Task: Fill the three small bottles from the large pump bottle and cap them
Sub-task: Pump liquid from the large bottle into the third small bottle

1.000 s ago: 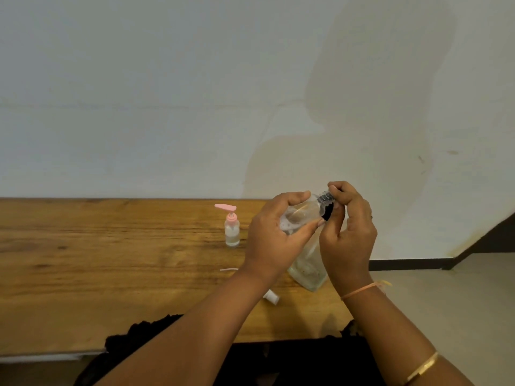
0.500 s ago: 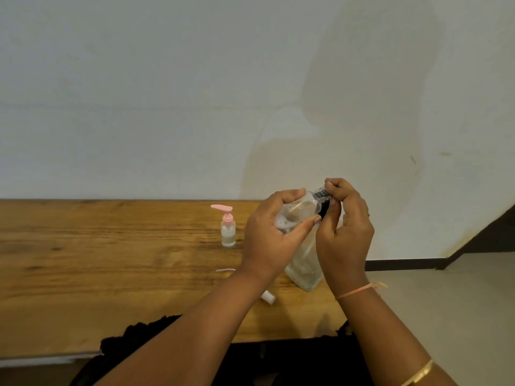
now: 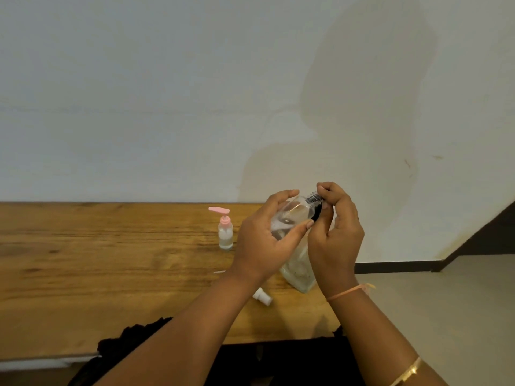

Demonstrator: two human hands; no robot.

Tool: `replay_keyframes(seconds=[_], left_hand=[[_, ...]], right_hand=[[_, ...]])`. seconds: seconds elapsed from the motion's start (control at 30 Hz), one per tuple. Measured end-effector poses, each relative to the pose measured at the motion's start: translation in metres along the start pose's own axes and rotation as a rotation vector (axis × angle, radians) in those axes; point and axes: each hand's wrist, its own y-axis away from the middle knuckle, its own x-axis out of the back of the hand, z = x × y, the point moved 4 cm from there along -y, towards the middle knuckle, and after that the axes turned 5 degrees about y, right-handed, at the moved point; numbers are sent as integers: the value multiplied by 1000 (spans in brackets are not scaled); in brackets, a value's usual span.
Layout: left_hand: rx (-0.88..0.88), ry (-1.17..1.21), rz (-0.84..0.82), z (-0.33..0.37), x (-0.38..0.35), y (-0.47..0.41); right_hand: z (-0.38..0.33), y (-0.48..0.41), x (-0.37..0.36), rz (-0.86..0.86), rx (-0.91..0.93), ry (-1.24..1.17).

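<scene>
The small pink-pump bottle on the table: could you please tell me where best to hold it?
Grip its clear body from the near side, I would say: it stands upright on the table, and the pink pump head on top is thin and overhangs leftward.

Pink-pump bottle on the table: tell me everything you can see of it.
The small clear bottle with the pink pump stands upright on the wooden table, toward its far side, left of the left hand and apart from it. Its round body looks like clear plastic and holds pale, whitish contents; the level is hard to read. The pink pump head sits on the neck, spout pointing left. Only the table touches it.
</scene>
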Motion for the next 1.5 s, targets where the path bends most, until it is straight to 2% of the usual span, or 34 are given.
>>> replay_keyframes(seconds=[0.27, 0.4, 0.63, 0.97, 1.2, 1.5], left_hand=[[61, -133, -127, -11, 1, -9], [66, -125, -127, -12, -3, -10], [-21, -205, -84, -5, 2, -11], [66, -174, -137, -15, -1, -11], [-21, -222, -77, -4, -1, -12], [46, -159, -99, -14, -3, -10]], right_hand=[[13, -1, -1, -21, 111, 112], [16, -2, -1, -22, 97, 109], [8, -7, 5, -54, 59, 26], [21, -2, 0, -50, 116, 100], [12, -8, 5, -47, -6, -61], [21, -2, 0, -49, 85, 31]])
